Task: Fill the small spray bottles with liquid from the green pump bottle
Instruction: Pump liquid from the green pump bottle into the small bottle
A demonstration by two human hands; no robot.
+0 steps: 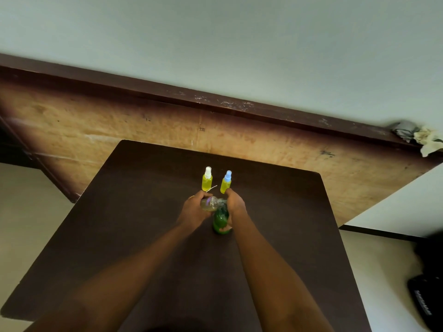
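My left hand [193,209] holds a small clear spray bottle [211,203] tilted on its side, with a little yellowish liquid in it. My right hand [234,202] grips the top of the green pump bottle [221,221], whose spout meets the small bottle's mouth. Behind my hands stand two small bottles full of yellow liquid: one with a white cap [207,179] and one with a blue cap [226,182]. A thin white tube [212,188] pokes out between them, near my left fingers.
The dark brown table [143,236] carries everything. Behind it a wooden board [119,130] leans against the pale wall. Crumpled cloths [417,136] lie on the board's top right end. A black bag [424,300] sits on the floor at the right.
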